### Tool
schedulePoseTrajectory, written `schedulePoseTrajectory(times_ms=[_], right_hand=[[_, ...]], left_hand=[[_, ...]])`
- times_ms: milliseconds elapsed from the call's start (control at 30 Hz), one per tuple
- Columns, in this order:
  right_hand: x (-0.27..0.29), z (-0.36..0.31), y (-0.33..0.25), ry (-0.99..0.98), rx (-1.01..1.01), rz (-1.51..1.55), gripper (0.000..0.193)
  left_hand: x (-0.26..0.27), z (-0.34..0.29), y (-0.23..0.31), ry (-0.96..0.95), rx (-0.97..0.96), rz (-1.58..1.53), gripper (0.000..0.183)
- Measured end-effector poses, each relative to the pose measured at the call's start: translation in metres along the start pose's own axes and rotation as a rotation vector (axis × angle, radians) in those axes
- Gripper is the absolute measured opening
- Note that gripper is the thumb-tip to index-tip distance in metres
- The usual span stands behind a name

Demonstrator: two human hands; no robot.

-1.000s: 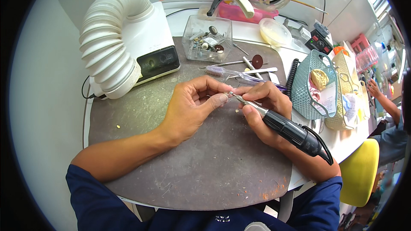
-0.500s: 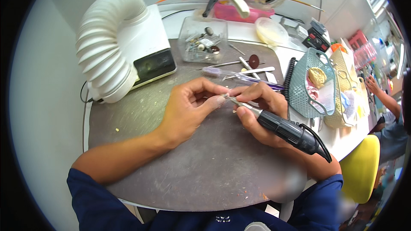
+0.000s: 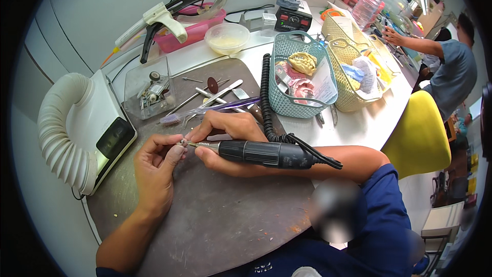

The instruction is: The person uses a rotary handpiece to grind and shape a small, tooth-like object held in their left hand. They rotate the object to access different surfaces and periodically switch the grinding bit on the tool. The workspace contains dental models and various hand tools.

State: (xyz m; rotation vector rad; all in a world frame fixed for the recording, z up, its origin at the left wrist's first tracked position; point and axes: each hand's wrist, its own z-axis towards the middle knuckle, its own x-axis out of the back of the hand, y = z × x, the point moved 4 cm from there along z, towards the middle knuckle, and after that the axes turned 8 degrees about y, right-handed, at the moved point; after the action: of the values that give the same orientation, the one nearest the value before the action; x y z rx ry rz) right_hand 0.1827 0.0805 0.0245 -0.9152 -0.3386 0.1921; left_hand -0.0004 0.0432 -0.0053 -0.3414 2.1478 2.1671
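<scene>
Left hand (image 3: 158, 166): thumb and fingertips pinch a tiny piece (image 3: 183, 142), its shape too small to make out.
Right hand (image 3: 233, 125): fingers wrap a black rotary handpiece (image 3: 266, 154), its metal nose aimed toward 9 o'clock.
Tiny piece: above the worktop (image 3: 220, 215), at the handpiece's tip; contact too fine to tell.
11 o'clock of the piece: clear box (image 3: 139, 78) holding small parts (image 3: 154, 90).
Between 1 and 2: purple-handled brush (image 3: 225, 106).
2 o'clock: coiled black cord (image 3: 266, 97), then teal basket (image 3: 302, 106).
9 o'clock: white ribbed hose (image 3: 54, 128).
</scene>
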Motion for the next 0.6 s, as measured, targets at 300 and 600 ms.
schedulePoseTrajectory(times_ms=[300, 600], right_hand=[[0.002, -0.002, 0.004, 0.101, 0.019, -0.011, 0.018], [0.0, -0.003, 0.002, -0.047, -0.066, -0.029, 0.016]], left_hand=[[-0.005, 0.005, 0.003, -0.045, 0.007, -0.041, 0.019], [-0.003, 0.004, 0.001, -0.047, -0.024, -0.065, 0.018]])
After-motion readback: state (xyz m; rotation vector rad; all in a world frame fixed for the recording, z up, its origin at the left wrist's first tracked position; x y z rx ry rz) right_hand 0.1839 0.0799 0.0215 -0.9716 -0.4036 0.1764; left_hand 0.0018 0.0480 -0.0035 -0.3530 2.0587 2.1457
